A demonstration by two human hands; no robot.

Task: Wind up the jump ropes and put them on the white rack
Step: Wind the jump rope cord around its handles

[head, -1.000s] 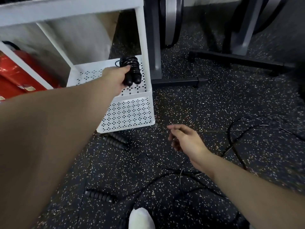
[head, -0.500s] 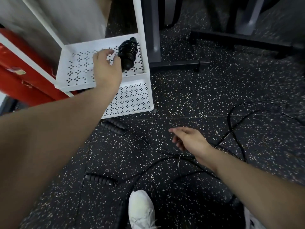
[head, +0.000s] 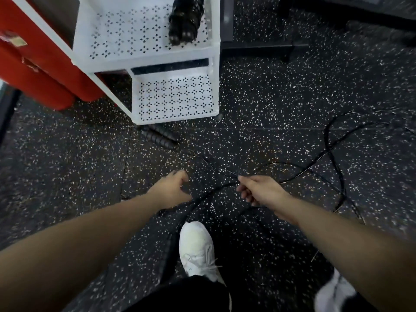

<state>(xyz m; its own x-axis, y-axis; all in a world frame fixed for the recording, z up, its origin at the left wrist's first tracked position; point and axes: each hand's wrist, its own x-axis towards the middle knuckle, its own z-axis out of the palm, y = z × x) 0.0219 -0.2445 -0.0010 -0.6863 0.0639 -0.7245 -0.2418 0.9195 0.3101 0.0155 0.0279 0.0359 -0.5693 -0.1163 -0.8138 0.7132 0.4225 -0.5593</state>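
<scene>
While the person stands on the dark speckled floor (head: 281, 91) with a white shoe (head: 196, 246) lowest in the view, both bare arms reach forward and down. The left hand (head: 172, 189) hangs above the floor with its fingers loosely curled and nothing in them. The right hand (head: 258, 190) pinches a thin black rope cord (head: 292, 164) between thumb and fingertips; from there the cord runs away to the right and lies in loose loops on the floor. Farther on, two black ribbed handles (head: 161, 137) lie side by side on the floor, just in front of the white rack (head: 175, 97). On the rack's upper perforated shelf a wound jump rope (head: 185, 19) rests near the right edge. A red object (head: 33, 70) stands to the left of the rack.
</scene>
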